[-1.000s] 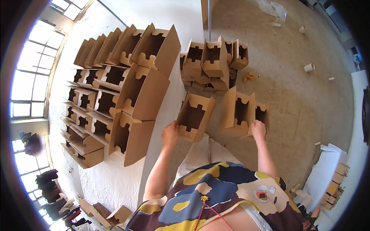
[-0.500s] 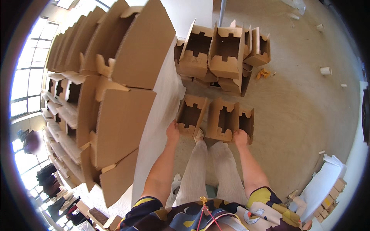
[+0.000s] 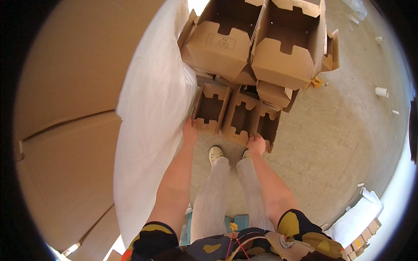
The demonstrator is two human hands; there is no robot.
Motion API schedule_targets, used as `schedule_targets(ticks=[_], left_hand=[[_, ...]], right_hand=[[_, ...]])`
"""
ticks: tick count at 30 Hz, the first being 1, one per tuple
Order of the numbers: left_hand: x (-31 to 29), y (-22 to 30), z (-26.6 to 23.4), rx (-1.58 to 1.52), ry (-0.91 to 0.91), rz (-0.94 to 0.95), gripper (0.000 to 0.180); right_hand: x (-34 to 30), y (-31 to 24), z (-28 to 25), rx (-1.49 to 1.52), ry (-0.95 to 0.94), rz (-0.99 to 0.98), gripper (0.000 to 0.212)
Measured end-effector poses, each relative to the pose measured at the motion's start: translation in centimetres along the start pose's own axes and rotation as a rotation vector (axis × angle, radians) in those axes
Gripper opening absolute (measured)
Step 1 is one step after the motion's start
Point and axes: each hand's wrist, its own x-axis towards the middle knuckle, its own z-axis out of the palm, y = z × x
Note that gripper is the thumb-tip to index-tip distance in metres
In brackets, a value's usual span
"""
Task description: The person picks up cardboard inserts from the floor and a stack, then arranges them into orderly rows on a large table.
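Three open brown cardboard boxes with notched flaps stand side by side low in front of me, near my shoes. My left hand (image 3: 189, 130) is closed at the near left corner of the left box (image 3: 207, 126); its fingertips are partly hidden. The middle box (image 3: 235, 136) sits between the other two. My right hand (image 3: 257, 144) grips the near edge where the middle box meets the right box (image 3: 269, 145); which of their walls it pinches is hard to make out.
Just beyond, larger open cardboard boxes (image 3: 222, 45) are stacked up. A white-covered surface (image 3: 148, 126) runs along my left, with big cardboard boxes (image 3: 69, 161) on it. On the concrete floor (image 3: 322, 143) to the right lie a white roll (image 3: 382, 92) and a yellow scrap (image 3: 316, 81).
I have moved forward, and the three boxes in my hands have come up close to the stack. The stack looms larger, and both shoes now show behind the boxes.
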Motion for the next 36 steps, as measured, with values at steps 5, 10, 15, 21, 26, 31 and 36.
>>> schedule_targets(ticks=[5, 10, 15, 21, 26, 31, 36], left_hand=[[1.6, -1.9, 3.2, -0.018, 0.05, 0.031, 0.061], [-0.4, -2.2, 1.6, -0.108, 0.137, -0.103, 0.07], [-8.2, 1.8, -1.2, -0.077, -0.018, -0.25, 0.062], [-20.5, 10.5, -8.5, 0.04, -0.309, 0.032, 0.045], [-28.3, 21.5, -20.9, 0.048, -0.267, 0.216, 0.044], [-34.3, 26.7, -30.4, -0.125, 0.009, 0.267, 0.04], [-41.3, 28.8, -40.4, -0.236, 0.365, 0.206, 0.037]], right_hand=[[4.2, 4.2, 7.6, 0.329, -0.124, -0.042, 0.059], [3.5, 3.5, 7.0, 0.373, -0.258, 0.014, 0.068], [-0.7, 3.2, 1.6, 0.141, -0.377, 0.046, 0.039], [-9.7, 2.6, -8.0, 0.329, -0.571, -0.046, 0.024], [-12.7, 2.3, -15.4, 0.262, -0.621, -0.163, 0.02], [-18.2, -4.3, -24.4, 0.197, -0.63, -0.368, 0.023], [-23.6, -10.4, -28.6, 0.1, -0.705, -0.585, 0.032]])
